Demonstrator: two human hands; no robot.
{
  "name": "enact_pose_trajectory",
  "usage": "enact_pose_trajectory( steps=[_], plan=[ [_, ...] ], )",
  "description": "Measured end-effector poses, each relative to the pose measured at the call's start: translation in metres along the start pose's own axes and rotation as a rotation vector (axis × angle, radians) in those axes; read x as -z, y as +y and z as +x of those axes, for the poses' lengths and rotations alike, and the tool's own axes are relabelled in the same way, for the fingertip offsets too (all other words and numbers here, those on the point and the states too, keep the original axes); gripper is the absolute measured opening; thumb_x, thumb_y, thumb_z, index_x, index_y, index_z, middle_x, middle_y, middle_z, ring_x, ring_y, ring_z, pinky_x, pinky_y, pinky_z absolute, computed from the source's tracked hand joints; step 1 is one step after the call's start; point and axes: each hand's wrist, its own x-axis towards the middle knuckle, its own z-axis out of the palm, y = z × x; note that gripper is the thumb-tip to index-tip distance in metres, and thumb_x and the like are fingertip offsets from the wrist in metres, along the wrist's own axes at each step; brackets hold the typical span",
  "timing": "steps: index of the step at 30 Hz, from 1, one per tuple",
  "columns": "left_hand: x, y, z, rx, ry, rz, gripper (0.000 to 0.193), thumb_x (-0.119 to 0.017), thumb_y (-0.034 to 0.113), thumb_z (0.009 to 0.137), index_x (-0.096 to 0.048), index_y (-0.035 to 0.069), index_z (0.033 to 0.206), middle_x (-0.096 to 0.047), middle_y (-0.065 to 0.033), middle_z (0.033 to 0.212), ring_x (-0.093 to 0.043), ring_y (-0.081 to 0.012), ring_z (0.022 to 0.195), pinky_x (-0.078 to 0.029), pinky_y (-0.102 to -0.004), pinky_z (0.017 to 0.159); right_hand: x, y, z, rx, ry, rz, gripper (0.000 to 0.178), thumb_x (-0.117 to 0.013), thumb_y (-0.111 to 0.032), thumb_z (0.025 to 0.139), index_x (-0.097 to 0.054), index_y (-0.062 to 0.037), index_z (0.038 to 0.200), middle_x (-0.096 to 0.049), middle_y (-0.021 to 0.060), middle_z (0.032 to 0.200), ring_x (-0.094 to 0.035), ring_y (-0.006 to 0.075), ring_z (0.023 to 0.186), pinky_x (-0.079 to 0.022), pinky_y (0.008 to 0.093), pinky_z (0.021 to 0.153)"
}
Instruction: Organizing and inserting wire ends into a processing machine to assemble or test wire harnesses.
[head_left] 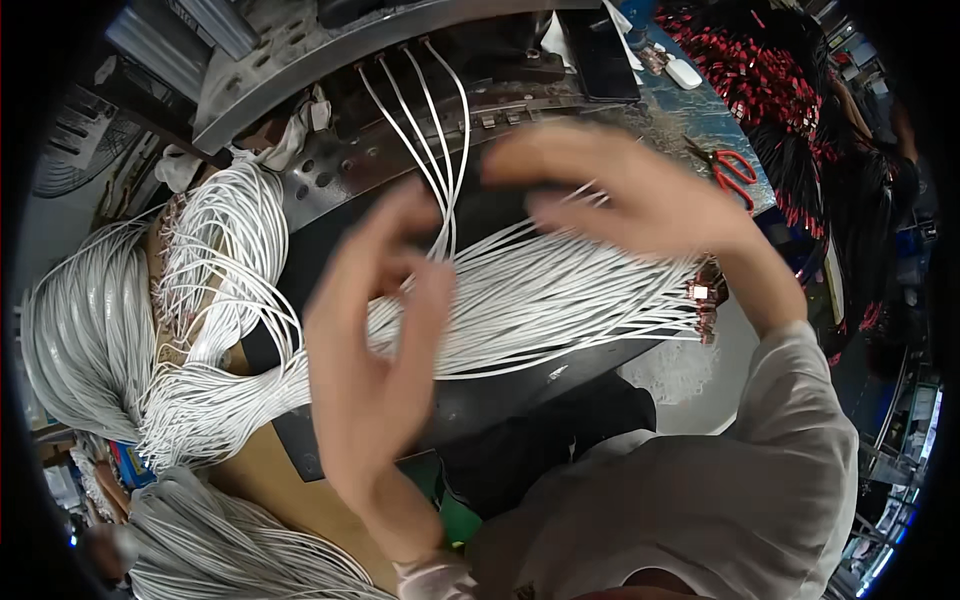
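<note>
A broad bundle of white cables (540,310) lies across a black work surface, with small copper-coloured terminals (706,312) at its right end. My left hand (370,340) is over the left part of this bundle, blurred, its thumb and fingers apart. Several separate white cables (425,130) run from the machine down between my hands and cross over the bundle. My right hand (630,195) hovers above the bundle's far right side, also blurred, thumb and fingers spread apart. A few thin cable ends show beside its thumb; whether they touch it is hard to tell.
A metal machine (300,80) spans the far side. Coiled white cables (230,220) and large grey-white coils (90,320) stand at left. Red-handled cutters (735,175), a dark phone (605,60) and a pile of black-and-red cables (750,70) are at far right.
</note>
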Motion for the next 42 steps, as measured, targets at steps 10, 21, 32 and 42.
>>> enact_pose_trajectory(
  steps=[10,21,32,42],
  plan=[
    [-0.022,-0.128,-0.263,0.819,0.088,-0.822,0.063,-0.051,0.049,0.101,-0.051,-0.006,0.13,-0.069,-0.0171,0.094,-0.067,-0.0256,0.083,-0.048,-0.0311,0.068,-0.23,-0.011,-0.281,-0.787,0.377,1.535,0.055,-0.047,-0.043,0.102,-0.048,-0.0027,0.14,-0.061,0.011,0.126,-0.057,0.0249,0.11,-0.045,0.0403,0.093],
    [-0.04,-0.159,-0.258,0.786,0.67,-0.737,0.043,-0.048,0.011,0.102,-0.04,0.004,0.143,-0.049,-0.0123,0.139,-0.057,-0.0247,0.118,-0.049,-0.0399,0.098,-0.263,-0.004,-0.253,-0.739,0.896,1.733,0.058,-0.041,-0.043,0.1,-0.046,-0.004,0.142,-0.05,0.0074,0.145,-0.044,0.0255,0.135,-0.031,0.0387,0.113],
    [0.004,-0.124,-0.223,1.14,-0.091,-0.74,0.031,-0.052,0.014,0.102,-0.058,0.001,0.129,-0.072,-0.0117,0.109,-0.069,-0.0223,0.092,-0.055,-0.0339,0.078,-0.26,0.0,-0.245,-0.804,0.846,1.68,0.062,-0.044,-0.049,0.097,-0.049,-0.0054,0.14,-0.054,0.0088,0.139,-0.048,0.0271,0.13,-0.035,0.0442,0.11],
    [-0.038,-0.018,0.018,-0.473,-0.141,0.496,0.03,-0.054,0.002,0.091,-0.063,-0.004,0.119,-0.069,-0.0193,0.108,-0.068,-0.0365,0.092,-0.054,-0.0437,0.081,-0.036,-0.059,-0.058,0.194,0.022,0.268,0.011,-0.068,-0.007,0.09,-0.069,0.0018,0.097,-0.069,0.0125,0.1,-0.066,0.0277,0.085,-0.053,0.038,0.074]
  ],
)
